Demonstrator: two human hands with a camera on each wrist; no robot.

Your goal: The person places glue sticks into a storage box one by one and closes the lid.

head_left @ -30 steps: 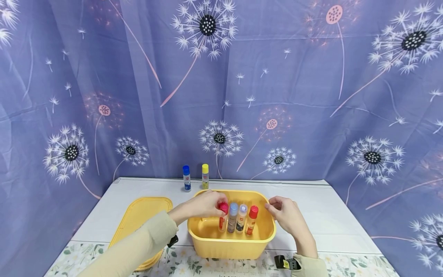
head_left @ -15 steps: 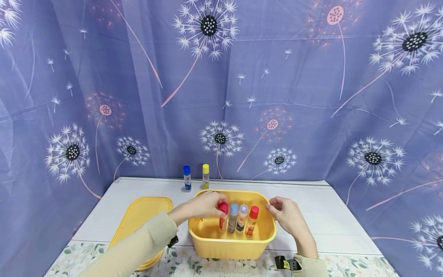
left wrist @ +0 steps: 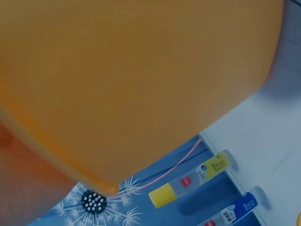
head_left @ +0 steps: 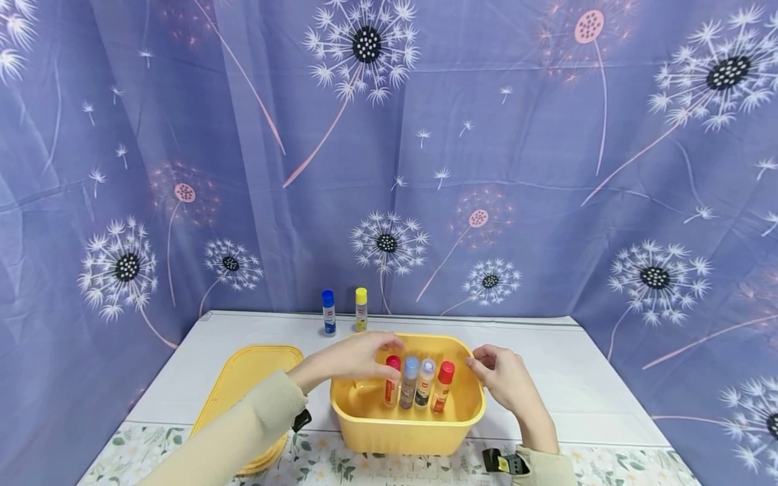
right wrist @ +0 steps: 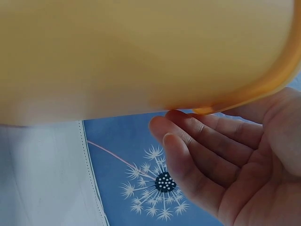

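Note:
Inside the yellow plastic bin (head_left: 401, 439), several clear glue bottles stand upright in a row. From left to right they are a magenta-capped bottle (head_left: 391, 391), a light-blue-capped bottle (head_left: 408, 388), a pale-lilac-capped bottle (head_left: 423, 388) and a red-capped bottle (head_left: 442, 388). My left hand (head_left: 355, 356) reaches over the bin's left side, thumb and fingers spread apart around the magenta cap, holding nothing. My right hand (head_left: 509, 381) holds the bin's right rim, thumb at the inner edge. Its bent fingers (right wrist: 193, 165) lie outside under the rim in the right wrist view.
Behind the bin stand a blue-capped glue bottle (head_left: 329, 316) and a yellow-capped glue bottle (head_left: 361, 312). The yellow lid (head_left: 243, 378) lies flat to the left, partly under my left sleeve. A dandelion-patterned curtain (head_left: 425, 135) closes off the back and sides of the white table (head_left: 583, 385).
My left hand has let go of the magenta-capped bottle; its fingers have spread and lifted slightly up and left. The bottles and my right hand have stayed put.

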